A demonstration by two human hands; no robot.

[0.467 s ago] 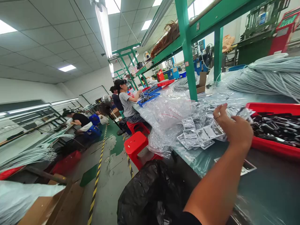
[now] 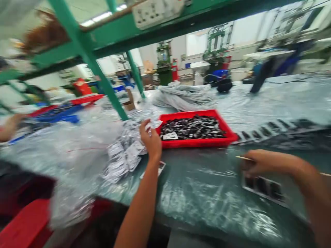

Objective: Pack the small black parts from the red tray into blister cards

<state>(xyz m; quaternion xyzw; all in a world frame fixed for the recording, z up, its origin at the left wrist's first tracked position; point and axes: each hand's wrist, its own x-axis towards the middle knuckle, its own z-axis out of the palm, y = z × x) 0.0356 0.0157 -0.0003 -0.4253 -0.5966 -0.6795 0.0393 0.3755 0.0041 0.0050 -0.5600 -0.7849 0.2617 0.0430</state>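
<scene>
My left hand is raised over the table, its fingers closed on small clear plastic packets from a loose pile just left of a red tray filled with small black parts. My right hand rests low on the plastic-covered table, fingers curled around a thin stick, and lies on a strip of packets holding dark parts. The picture is blurred by motion.
Green shelf posts rise behind the pile. Coils of grey cable lie behind the tray. A heap of clear bags spreads to the left, with red and blue trays beyond. Another person's hand shows at far left.
The view has swung right from the aisle to the table. My left hand still grips packets; my right hand, the whole red tray and the packet strip have come into view.
</scene>
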